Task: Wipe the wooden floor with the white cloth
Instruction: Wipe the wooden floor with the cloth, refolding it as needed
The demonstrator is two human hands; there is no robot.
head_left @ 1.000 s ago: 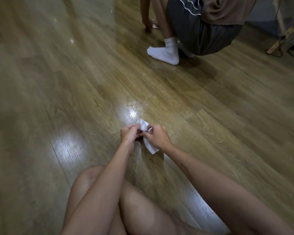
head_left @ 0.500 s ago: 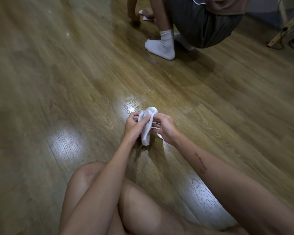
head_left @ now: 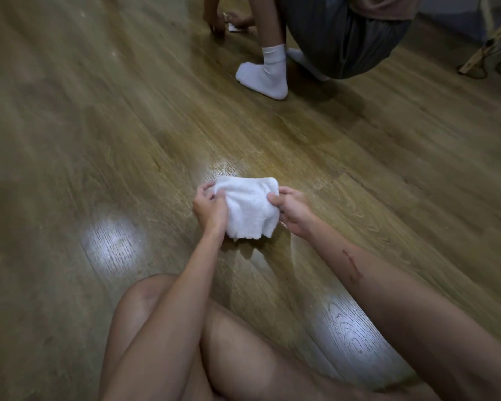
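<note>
From the head camera, we had the white cloth (head_left: 248, 208) stretched between both our hands, just above the wooden floor (head_left: 99, 140), a little past our knees at about twelve o'clock. Our left hand (head_left: 210, 208) sat at the cloth's nine o'clock edge, fingers curled shut and pinching the fabric. Our right hand (head_left: 294, 214) sat at its three o'clock edge, thumb and fingers closed on that side too. So the cloth lay between the two sets of fingers, neither hand clearly nearer. Its long axis ran nine to three, hand to hand, top hem taut and the lower part hanging toward six o'clock, its scalloped edge close to the boards; whether it touched, we couldn't tell. We judged the wipe hadn't begun: the coming move called for lowering that hanging face flat to the floor. A crouching person in a white sock (head_left: 265, 78) worked well apart at one o'clock.
</note>
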